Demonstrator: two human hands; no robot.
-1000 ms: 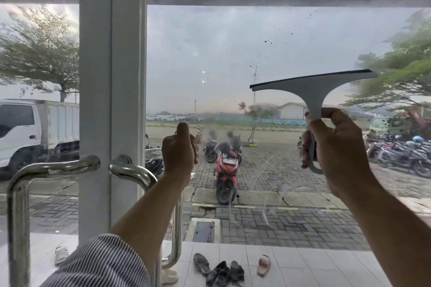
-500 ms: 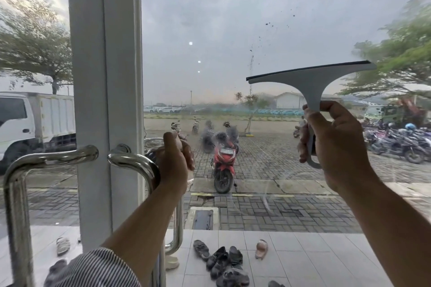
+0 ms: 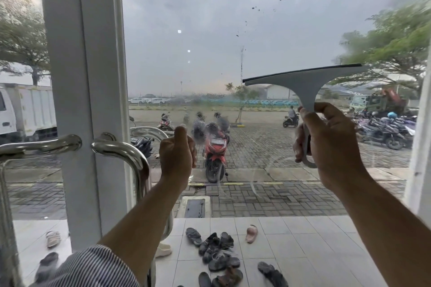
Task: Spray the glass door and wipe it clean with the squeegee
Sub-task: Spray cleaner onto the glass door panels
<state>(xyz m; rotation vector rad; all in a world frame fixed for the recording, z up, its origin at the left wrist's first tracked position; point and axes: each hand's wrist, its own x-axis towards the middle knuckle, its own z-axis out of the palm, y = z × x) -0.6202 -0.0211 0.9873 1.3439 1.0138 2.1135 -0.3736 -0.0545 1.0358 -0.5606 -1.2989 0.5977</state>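
Observation:
The glass door [image 3: 210,53] fills the view, with dark specks high up and blurred wet patches [image 3: 205,127] near its middle. My right hand [image 3: 326,140] grips the handle of a grey squeegee [image 3: 305,82]. Its black blade points up at the glass and tilts slightly up to the right. My left hand [image 3: 177,154] is a fist with the thumb on top, closed around a small clear spray bottle that is mostly hidden. It is held just below and left of the wet patches.
A white door frame [image 3: 88,100] with two chrome pull handles [image 3: 121,149] stands left of my left hand. Another white frame edge [image 3: 419,147] runs down the right. Outside are sandals on tiles, parked motorbikes and a truck.
The door's top edge has slid upward in view. The squeegee sits a little lower relative to that edge. Both hands keep their grips.

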